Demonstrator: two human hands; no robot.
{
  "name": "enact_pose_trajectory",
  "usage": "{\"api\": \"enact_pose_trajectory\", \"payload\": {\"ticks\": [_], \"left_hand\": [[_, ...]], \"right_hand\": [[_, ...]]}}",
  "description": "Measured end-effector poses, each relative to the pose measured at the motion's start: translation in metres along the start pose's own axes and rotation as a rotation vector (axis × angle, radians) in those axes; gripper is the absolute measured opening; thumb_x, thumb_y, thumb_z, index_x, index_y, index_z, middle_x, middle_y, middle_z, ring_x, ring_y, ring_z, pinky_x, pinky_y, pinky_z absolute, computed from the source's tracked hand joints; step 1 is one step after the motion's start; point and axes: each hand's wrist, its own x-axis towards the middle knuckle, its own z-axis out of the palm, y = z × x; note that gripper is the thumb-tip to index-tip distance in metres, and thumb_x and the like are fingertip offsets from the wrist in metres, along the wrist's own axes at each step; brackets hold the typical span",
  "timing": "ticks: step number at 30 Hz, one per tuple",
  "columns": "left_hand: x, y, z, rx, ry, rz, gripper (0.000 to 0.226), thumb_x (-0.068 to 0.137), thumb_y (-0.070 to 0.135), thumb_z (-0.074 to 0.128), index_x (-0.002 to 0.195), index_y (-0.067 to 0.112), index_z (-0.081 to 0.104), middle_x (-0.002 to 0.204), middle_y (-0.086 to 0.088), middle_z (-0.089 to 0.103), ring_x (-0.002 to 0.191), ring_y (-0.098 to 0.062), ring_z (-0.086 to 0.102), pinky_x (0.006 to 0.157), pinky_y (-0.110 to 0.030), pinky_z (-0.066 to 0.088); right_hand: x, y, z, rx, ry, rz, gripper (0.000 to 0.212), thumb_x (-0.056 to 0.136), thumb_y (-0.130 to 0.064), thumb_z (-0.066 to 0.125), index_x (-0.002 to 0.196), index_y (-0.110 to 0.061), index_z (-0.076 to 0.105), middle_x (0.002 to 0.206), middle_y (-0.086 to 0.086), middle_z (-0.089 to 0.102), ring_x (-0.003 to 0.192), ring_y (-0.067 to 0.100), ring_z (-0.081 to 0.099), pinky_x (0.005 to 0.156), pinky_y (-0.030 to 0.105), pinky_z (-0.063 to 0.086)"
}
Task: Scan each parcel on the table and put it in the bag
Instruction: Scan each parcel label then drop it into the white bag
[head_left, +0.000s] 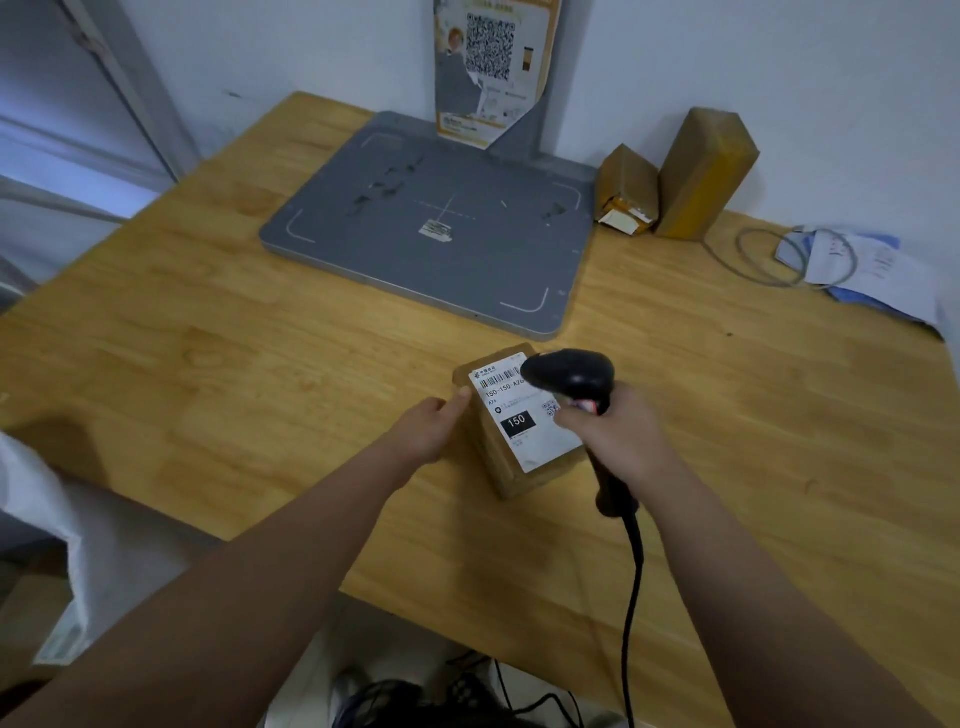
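A brown taped parcel (511, 470) with a white shipping label on top lies on the wooden table (260, 374) near its front edge. My left hand (428, 428) grips the parcel's left side. My right hand (621, 436) is shut on the handle of a black barcode scanner (569, 374), whose head hovers over the label's far right corner. Two more brown parcels stand at the back right: a small one (626, 187) and a taller one (704, 174). A white bag (47, 525) hangs off the table's left front.
A grey scanning pad (363, 249) with a poster-covered post lies at the back of the table. A coiled grey cable (748, 265) and papers (878, 270) sit at the right edge. The scanner's black cord (631, 597) drops over the front edge to cables on the floor.
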Motion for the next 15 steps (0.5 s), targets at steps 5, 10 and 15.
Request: {"api": "enact_pose_trajectory", "payload": {"ticks": [5, 10, 15], "left_hand": [[-0.012, 0.009, 0.023, -0.161, -0.106, -0.128, 0.067, 0.09, 0.06, 0.051, 0.134, 0.008, 0.049, 0.131, -0.007, 0.056, 0.107, -0.021, 0.055, 0.084, -0.032, 0.05], [-0.018, 0.001, 0.043, -0.351, -0.049, -0.107, 0.054, 0.092, 0.053, 0.052, 0.129, 0.013, 0.049, 0.114, 0.0, 0.062, 0.097, -0.016, 0.06, 0.079, -0.029, 0.05], [-0.044, -0.019, 0.008, -0.494, -0.024, -0.009, 0.054, 0.091, 0.039, 0.059, 0.136, 0.024, 0.032, 0.111, 0.001, 0.063, 0.098, -0.017, 0.062, 0.077, -0.031, 0.051]], "right_hand": [[0.022, -0.008, -0.001, 0.257, -0.133, 0.148, 0.004, 0.085, -0.014, 0.068, 0.086, -0.012, 0.064, 0.075, 0.002, 0.065, 0.07, 0.017, 0.062, 0.058, 0.027, 0.043], [0.017, 0.011, 0.025, 0.352, -0.072, 0.212, 0.015, 0.082, -0.015, 0.071, 0.096, -0.011, 0.067, 0.089, 0.009, 0.07, 0.08, 0.023, 0.066, 0.065, 0.031, 0.048], [-0.014, 0.005, 0.044, 0.496, -0.018, 0.114, 0.004, 0.085, -0.013, 0.07, 0.087, -0.015, 0.067, 0.082, 0.004, 0.071, 0.08, 0.022, 0.067, 0.069, 0.034, 0.053]]}}
